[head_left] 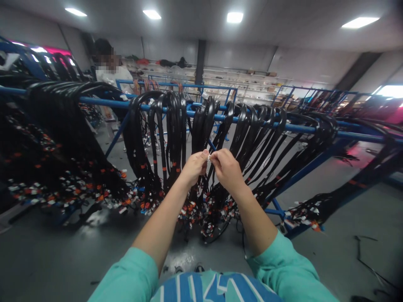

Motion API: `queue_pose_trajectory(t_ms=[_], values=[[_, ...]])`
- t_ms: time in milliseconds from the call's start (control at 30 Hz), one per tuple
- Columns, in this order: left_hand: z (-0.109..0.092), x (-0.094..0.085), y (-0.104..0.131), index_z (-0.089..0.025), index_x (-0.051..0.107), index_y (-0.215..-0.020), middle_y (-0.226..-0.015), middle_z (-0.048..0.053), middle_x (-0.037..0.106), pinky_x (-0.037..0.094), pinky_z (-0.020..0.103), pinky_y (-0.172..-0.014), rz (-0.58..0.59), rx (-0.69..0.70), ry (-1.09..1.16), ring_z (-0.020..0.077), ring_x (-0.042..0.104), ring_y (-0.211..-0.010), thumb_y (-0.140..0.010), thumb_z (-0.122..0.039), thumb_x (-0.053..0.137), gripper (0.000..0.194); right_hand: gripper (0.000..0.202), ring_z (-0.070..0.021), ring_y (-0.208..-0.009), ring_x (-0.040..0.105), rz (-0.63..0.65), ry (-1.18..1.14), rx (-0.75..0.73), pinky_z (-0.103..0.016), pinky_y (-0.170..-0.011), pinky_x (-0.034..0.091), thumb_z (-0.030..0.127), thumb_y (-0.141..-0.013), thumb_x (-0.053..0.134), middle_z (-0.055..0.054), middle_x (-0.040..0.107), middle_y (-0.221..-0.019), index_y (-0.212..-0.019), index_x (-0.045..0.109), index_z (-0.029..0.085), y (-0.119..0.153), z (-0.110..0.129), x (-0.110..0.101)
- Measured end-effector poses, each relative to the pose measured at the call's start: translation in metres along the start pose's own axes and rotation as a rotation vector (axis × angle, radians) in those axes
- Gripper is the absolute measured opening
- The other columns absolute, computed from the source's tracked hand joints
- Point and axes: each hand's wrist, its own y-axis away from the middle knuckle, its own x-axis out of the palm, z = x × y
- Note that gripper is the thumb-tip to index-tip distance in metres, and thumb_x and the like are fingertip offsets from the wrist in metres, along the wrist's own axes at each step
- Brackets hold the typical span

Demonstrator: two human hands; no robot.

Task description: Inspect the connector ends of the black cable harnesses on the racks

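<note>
While my left hand and right hand pinch a small white piece between them, I judge it unfinished; black cable bundles hang just beyond, and whether the connectors dangling below my hands are done, I cannot tell.

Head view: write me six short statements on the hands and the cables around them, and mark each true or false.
1. The left hand and the right hand come together at a small white piece. True.
2. Both hands wear gloves. False: both are bare.
3. Black cable bundles hang over a blue rail. True.
4. The right hand grips the blue rail. False: its fingers are at the small white piece.
5. Orange and white connectors show at the lower ends of the bundles. True.
6. Another person stands at the right of the view. False: that person is on the left, beyond the rail.
</note>
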Motion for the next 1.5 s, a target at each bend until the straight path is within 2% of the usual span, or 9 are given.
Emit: queue_pose_trajectory(t_ms=[200, 500, 833, 1133, 1500], values=[[-0.0018, -0.0003, 0.0006, -0.015, 0.042, -0.060, -0.045, -0.010, 0.023, 0.012, 0.016, -0.034, -0.012, 0.000, -0.054, 0.0009, 0.020, -0.035, -0.061, -0.065, 0.060, 0.053, 0.019, -0.0192, -0.075, 0.051, 0.003, 0.208, -0.009, -0.030, -0.066, 0.042, 0.017, -0.087, 0.034, -0.008, 0.053, -0.080, -0.078, 0.050, 0.020, 0.0026, 0.0033, 0.0017], [-0.0018, -0.0010, -0.0004, -0.016, 0.040, -0.060, -0.045, -0.011, 0.023, 0.012, 0.015, -0.033, 0.004, 0.005, -0.024, 0.0004, 0.018, -0.034, -0.057, -0.064, 0.064, 0.054, 0.012, -0.0169, -0.074, 0.052, -0.011, -0.017, 0.041, -0.029, -0.069, 0.043, 0.012, -0.081, 0.043, -0.005, 0.053, -0.077, -0.075, 0.049, 0.020, 0.0003, -0.0006, -0.0001], [-0.0032, -0.0013, -0.0001, -0.016, 0.040, -0.059, -0.044, -0.010, 0.025, 0.011, 0.017, -0.034, -0.003, 0.019, -0.079, 0.0011, 0.020, -0.034, -0.059, -0.063, 0.063, 0.053, 0.014, -0.0187, -0.077, 0.051, -0.012, 0.053, 0.022, -0.031, -0.070, 0.043, 0.017, -0.085, 0.038, -0.007, 0.052, -0.079, -0.079, 0.050, 0.020, 0.0041, -0.0008, 0.0036], [-0.0041, -0.0029, 0.0010, -0.016, 0.040, -0.054, -0.042, -0.007, 0.031, 0.016, 0.019, -0.035, -0.043, 0.114, -0.320, 0.0028, 0.025, -0.036, -0.061, -0.069, 0.056, 0.055, 0.015, -0.0194, -0.076, 0.052, 0.007, 0.095, 0.044, -0.031, -0.068, 0.043, 0.014, -0.084, 0.037, -0.008, 0.053, -0.080, -0.079, 0.050, 0.020, 0.0058, -0.0003, 0.0034], [-0.0020, -0.0011, 0.0007, -0.017, 0.038, -0.057, -0.043, -0.011, 0.024, 0.012, 0.017, -0.034, -0.013, 0.004, -0.074, 0.0014, 0.020, -0.034, -0.058, -0.063, 0.064, 0.053, 0.012, -0.0174, -0.075, 0.053, -0.044, -0.016, 0.047, -0.030, -0.069, 0.043, 0.012, -0.081, 0.043, -0.005, 0.054, -0.077, -0.075, 0.049, 0.021, 0.0034, 0.0002, 0.0046]])
